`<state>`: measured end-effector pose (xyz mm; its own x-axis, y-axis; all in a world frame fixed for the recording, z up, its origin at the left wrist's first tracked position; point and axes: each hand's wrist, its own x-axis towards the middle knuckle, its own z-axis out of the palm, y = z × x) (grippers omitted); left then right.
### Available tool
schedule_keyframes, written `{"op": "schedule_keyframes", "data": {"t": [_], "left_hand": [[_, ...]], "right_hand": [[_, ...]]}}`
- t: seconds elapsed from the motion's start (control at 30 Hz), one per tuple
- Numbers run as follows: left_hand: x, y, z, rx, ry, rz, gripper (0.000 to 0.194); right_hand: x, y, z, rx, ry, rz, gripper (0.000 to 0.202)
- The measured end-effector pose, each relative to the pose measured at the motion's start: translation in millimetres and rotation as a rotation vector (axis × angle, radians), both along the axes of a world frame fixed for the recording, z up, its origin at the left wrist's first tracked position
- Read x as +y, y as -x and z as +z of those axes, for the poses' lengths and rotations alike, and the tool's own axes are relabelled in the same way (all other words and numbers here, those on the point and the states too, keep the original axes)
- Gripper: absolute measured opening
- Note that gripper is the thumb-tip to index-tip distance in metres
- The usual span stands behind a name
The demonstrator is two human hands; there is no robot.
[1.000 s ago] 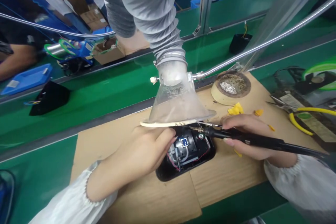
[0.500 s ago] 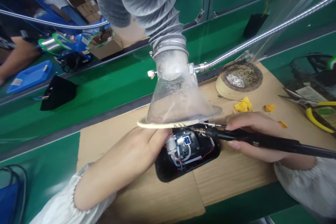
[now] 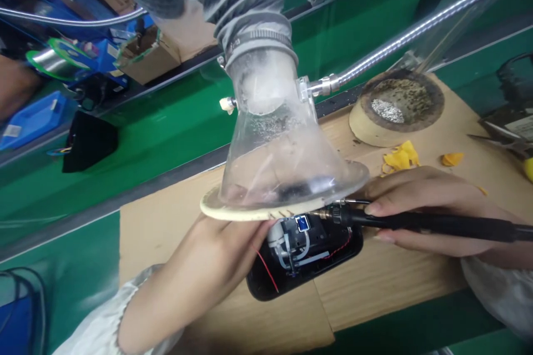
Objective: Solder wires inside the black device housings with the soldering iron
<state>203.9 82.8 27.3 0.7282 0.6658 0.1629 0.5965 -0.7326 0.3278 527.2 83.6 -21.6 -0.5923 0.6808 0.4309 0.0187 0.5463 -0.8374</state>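
My right hand (image 3: 433, 211) is closed around a black soldering iron (image 3: 449, 224). A thin metal tube on a black lead (image 3: 356, 201) runs along the iron's front. The iron's tip reaches beneath the rim of a clear suction hood (image 3: 283, 161), over an opened black device housing (image 3: 266, 283). Inside the housing are a blue-topped part (image 3: 302, 224), white tubing and thin wires. My left hand (image 3: 225, 249) is at the housing's left side, fingers pinched and partly hidden by the hood. A red wire (image 3: 268, 270) comes out from under it, its end hanging over the housing.
A grey hose and metal arm (image 3: 400, 47) hold the hood above the cardboard mat (image 3: 166, 230). At the back right are a round tip-cleaning dish (image 3: 362, 122) and yellow scraps (image 3: 402, 155). Across the bench stand a solder spool (image 3: 56, 61), a black piece (image 3: 91, 141) and another person's arm (image 3: 16, 86).
The view has shifted closer, with the hood appearing larger. The red wire by my left hand now hangs out straighter with its end showing. My right hand still holds the soldering iron.
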Motion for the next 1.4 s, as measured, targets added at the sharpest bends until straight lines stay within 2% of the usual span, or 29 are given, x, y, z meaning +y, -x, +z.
{"op": "schedule_keyframes", "data": {"t": [0.1,0.33,0.47,0.63,0.77,0.93,1.17,1.4], "left_hand": [[-1.3,0.7,1.4,0.02,0.003,0.014,0.016],[0.0,-1.7,5.6,0.087,-0.015,0.025,0.016],[1.3,-3.1,5.2,0.117,-0.067,0.039,0.013],[1.1,-3.0,5.9,0.152,-0.133,0.019,0.013],[1.7,-4.0,6.3,0.121,-0.083,0.031,0.016],[-1.1,-6.3,4.8,0.076,0.038,0.105,0.025],[-8.5,5.7,1.9,0.131,-0.014,0.131,0.023],[-9.8,12.8,-1.5,0.137,-0.004,0.171,0.032]], "right_hand": [[-0.2,0.3,-0.4,-0.037,0.002,-0.011,0.042],[-1.9,0.2,-3.7,-0.103,-0.066,-0.04,0.033],[-0.9,1.8,-3.9,-0.076,-0.058,-0.02,0.037],[4.4,8.9,1.8,-0.019,-0.058,0.025,0.03],[4.3,10.4,4.2,-0.035,-0.064,0.022,0.029],[-2.0,4.5,-0.1,-0.07,-0.06,-0.02,0.037],[-2.0,2.8,-0.4,-0.1,-0.06,-0.012,0.038],[-3.4,2.6,-0.6,-0.1,-0.043,-0.025,0.037]]}}
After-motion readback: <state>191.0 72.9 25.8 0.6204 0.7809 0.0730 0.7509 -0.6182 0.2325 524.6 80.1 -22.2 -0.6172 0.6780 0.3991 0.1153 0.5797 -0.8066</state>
